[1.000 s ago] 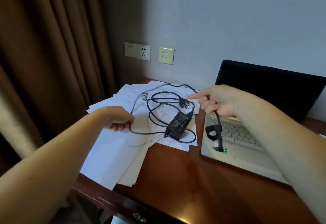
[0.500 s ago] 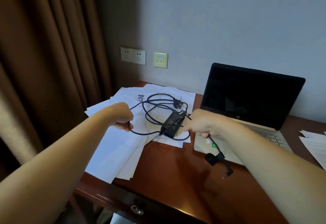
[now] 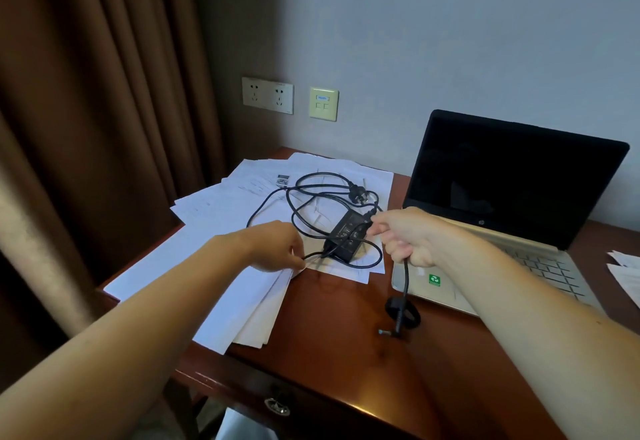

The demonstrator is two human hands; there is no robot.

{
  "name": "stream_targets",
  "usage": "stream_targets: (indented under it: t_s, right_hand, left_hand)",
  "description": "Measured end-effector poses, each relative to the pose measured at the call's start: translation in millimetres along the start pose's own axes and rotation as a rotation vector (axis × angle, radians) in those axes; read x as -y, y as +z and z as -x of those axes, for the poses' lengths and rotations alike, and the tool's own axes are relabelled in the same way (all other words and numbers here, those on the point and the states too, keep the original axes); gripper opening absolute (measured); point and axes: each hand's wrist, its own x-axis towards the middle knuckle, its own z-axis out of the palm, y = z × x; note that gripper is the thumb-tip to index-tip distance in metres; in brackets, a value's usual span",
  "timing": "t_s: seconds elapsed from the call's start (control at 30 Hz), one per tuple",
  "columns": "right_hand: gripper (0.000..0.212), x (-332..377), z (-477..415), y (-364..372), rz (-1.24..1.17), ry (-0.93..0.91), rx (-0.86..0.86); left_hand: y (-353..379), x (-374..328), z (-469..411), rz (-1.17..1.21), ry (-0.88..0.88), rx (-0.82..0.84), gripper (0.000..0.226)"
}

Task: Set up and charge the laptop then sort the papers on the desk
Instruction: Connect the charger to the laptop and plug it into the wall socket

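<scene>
Presently: thin black rubbery charger cord (image 3: pixel 406 277), tangled. Left hand (image 3: pixel 277 249) pinches one run and right hand (image 3: pixel 405 235) fists another, hands apart, likely to free slack. Matte adapter brick (image 3: pixel 348 232) rests on loose white papers (image 3: pixel 242 218). Barrel plug (image 3: pixel 389 332) reaches the glossy wooden tabletop (image 3: pixel 339 353). Gold laptop (image 3: pixel 512 190) stands open at right, unplugged.

The reddish-brown polished wooden desk (image 3: pixel 339 363) carries a fanned heap of white paper sheets (image 3: pixel 214 266) at left; an open gold-coloured laptop (image 3: pixel 502 197) at right; more white sheets (image 3: pixel 627 273) at the far right edge; the plug end of a black cable (image 3: pixel 390 332) on bare wood between.
</scene>
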Motion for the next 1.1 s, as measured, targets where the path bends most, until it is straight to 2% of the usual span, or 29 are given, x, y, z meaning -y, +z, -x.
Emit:
stream_targets:
  t_s: [0.1, 0.2, 0.27, 0.33, 0.43, 0.53, 0.63, 0.7, 0.8, 0.9, 0.97, 1.03, 1.1]
  right_hand:
    - [0.041, -4.0, -0.1, -1.9, 0.100, 0.017, 0.020]
    - [0.046, -6.3, 0.5, 1.0, 0.123, 0.006, 0.037]
    - [0.042, -5.2, -0.2, 3.4, 0.142, -0.009, 0.029]
    - [0.037, -3.5, -0.6, 4.2, 0.156, -0.013, 0.025]
    - [0.040, 1.0, 3.2, -0.5, 0.168, 0.017, 0.077]
    - [0.042, 8.0, 11.4, -11.3, 0.227, 0.050, 0.188]
    - [0.021, 10.2, 18.5, -14.1, 0.383, 0.064, 0.259]
    - [0.014, 7.4, 16.0, -10.3, 0.405, 0.045, 0.233]
    - [0.013, 2.2, 6.3, 0.6, 0.296, -0.028, 0.115]
    - [0.020, -3.0, -2.1, 10.2, 0.159, -0.058, 0.053]
    - [0.026, -5.3, -6.1, 15.3, 0.038, -0.060, 0.034]
    - [0.027, -5.5, -10.6, 20.1, -0.141, -0.079, -0.008]
    - [0.022, -4.3, -13.6, 23.5, -0.281, -0.122, -0.063]
  left_hand:
    - [-11.0, 4.4, 2.4, 0.068, 0.031, 0.038, 0.022]
    - [-32.0, 9.9, 12.5, 0.067, 0.038, 0.193, 0.017]
    - [-41.0, 10.5, 19.0, 0.051, 0.045, 0.249, 0.020]
    - [-45.1, 10.7, 22.8, 0.135, 0.056, 0.270, 0.020]
    - [-51.4, 15.4, 27.2, 0.336, 0.053, 0.250, 0.017]
    - [-58.1, 21.1, 34.9, 0.469, 0.089, 0.149, 0.023]
    - [-62.3, 24.6, 41.0, 0.599, 0.110, 0.085, 0.026]
    - [-61.2, 20.2, 40.5, 0.526, 0.070, 0.076, 0.022]
    - [-51.5, 8.7, 33.8, 0.347, 0.019, 0.111, 0.017]
    - [-37.0, -5.0, 29.2, 0.208, 0.035, 0.258, 0.034]
    - [-28.6, -8.6, 25.5, 0.214, -0.003, 0.309, 0.044]
    - [-23.1, -6.4, 19.4, 0.186, -0.049, 0.218, 0.048]
    - [-21.0, -0.3, 12.1, 0.100, -0.059, 0.077, 0.041]
